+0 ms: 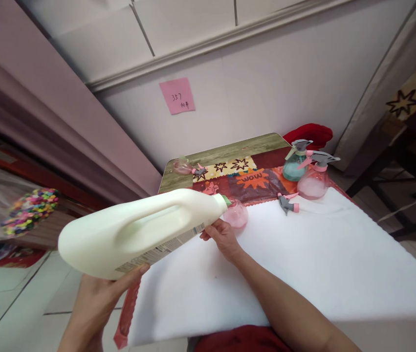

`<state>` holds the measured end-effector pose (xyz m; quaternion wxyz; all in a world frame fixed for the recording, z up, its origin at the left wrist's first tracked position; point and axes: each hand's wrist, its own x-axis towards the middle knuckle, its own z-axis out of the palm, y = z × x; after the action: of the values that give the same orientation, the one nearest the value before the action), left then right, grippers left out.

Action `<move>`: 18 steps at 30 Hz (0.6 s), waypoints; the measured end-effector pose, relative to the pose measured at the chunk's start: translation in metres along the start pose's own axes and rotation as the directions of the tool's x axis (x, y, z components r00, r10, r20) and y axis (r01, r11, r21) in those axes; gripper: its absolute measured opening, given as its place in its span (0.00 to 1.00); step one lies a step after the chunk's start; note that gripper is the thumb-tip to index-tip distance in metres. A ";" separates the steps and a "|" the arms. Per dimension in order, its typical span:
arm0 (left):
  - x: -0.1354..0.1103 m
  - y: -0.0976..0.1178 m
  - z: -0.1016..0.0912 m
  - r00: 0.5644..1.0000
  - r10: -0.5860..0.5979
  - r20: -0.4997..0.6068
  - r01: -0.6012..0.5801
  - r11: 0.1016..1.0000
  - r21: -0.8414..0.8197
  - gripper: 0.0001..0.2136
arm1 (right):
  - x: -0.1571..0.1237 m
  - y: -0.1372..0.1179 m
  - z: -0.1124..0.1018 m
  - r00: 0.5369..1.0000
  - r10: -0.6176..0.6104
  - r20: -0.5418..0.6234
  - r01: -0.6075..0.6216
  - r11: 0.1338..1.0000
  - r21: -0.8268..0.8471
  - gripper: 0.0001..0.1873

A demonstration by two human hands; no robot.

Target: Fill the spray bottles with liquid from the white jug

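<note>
A large cream-coloured plastic jug (94, 239) is tipped nearly sideways, its green-rimmed mouth at the opening of a small pink spray bottle (237, 216) on the table. Under the jug's body, my left hand (103, 296) grips it, the fingers partly hidden behind it. My right hand (224, 238) is closed at the underside of the jug's neck, close beside the pink bottle. A grey and pink trigger sprayer head (287, 203) lies loose on the white cloth to the right. Whether liquid flows cannot be made out.
A teal spray bottle (294, 169) and another pink spray bottle (314, 186) stand at the back right, sprayers on. A clear pinkish spray bottle (183, 166) lies at the back left. White cloth (321, 264) covers the front. A pink note (177, 96) is on the wall.
</note>
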<state>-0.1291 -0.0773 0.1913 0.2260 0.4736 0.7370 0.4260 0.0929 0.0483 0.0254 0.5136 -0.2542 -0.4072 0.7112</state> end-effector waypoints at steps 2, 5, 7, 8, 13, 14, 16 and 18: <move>0.000 0.001 0.000 1.000 0.012 0.003 -0.012 1.000 0.000 0.31 | 0.000 0.000 0.000 1.000 -0.007 0.005 0.007 1.000 -0.002 0.24; -0.001 0.004 0.000 1.000 0.016 -0.007 -0.015 1.000 0.009 0.31 | 0.000 0.001 -0.001 1.000 -0.015 0.015 0.015 1.000 -0.006 0.24; -0.001 0.004 0.000 1.000 0.006 -0.017 -0.006 1.000 0.005 0.30 | 0.001 0.002 -0.001 1.000 -0.011 0.018 0.011 1.000 -0.005 0.24; -0.002 0.004 0.000 1.000 -0.001 -0.015 0.001 1.000 0.003 0.29 | 0.001 0.002 -0.001 1.000 -0.008 0.019 0.008 1.000 -0.003 0.24; -0.002 0.004 0.002 1.000 -0.016 -0.018 0.016 1.000 -0.011 0.30 | 0.000 0.000 0.000 1.000 -0.007 0.021 0.007 1.000 0.001 0.24; -0.002 0.004 0.002 1.000 -0.020 -0.014 0.020 1.000 -0.021 0.31 | 0.000 -0.001 0.000 1.000 -0.008 0.020 0.007 1.000 0.006 0.24; -0.002 0.003 0.001 1.000 -0.020 0.000 0.020 0.999 -0.038 0.31 | -0.001 -0.002 0.001 1.000 -0.011 0.014 0.010 1.000 0.023 0.25; -0.002 0.001 -0.002 1.000 -0.021 0.007 0.022 0.999 -0.047 0.32 | -0.002 -0.003 0.003 1.000 -0.014 0.009 0.014 0.999 0.035 0.25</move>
<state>-0.1290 -0.0793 0.1929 0.2442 0.4616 0.7311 0.4391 0.0931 0.0457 0.0298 0.5210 -0.2388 -0.3988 0.7159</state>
